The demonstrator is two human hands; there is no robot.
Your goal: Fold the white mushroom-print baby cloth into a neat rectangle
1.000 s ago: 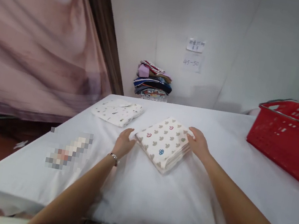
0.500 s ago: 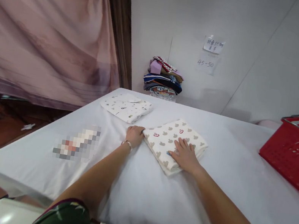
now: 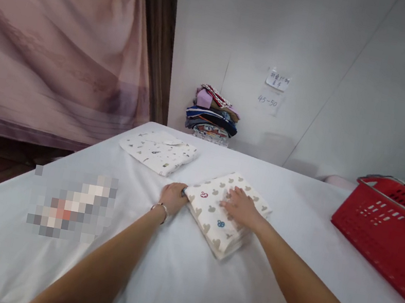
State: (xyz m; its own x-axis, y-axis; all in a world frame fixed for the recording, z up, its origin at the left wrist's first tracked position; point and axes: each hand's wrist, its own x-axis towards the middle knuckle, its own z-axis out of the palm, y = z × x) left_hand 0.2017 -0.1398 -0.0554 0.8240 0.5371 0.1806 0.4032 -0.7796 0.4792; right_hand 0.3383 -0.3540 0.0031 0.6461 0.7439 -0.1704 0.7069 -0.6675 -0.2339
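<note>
The mushroom-print folded cloth (image 3: 211, 209) lies aslant on the white tabletop (image 3: 170, 287), nearer its far edge, one corner pointing to the near edge; its long axis seems to run far left to near right. The right hand (image 3: 242, 208) lies open on top, fingers spread, gripping nothing. The left hand (image 3: 173, 197) curls at the cloth's left corner; whether it grips, I cannot tell. Another folded cloth (image 3: 159, 151) lies by the tabletop's far left corner
</note>
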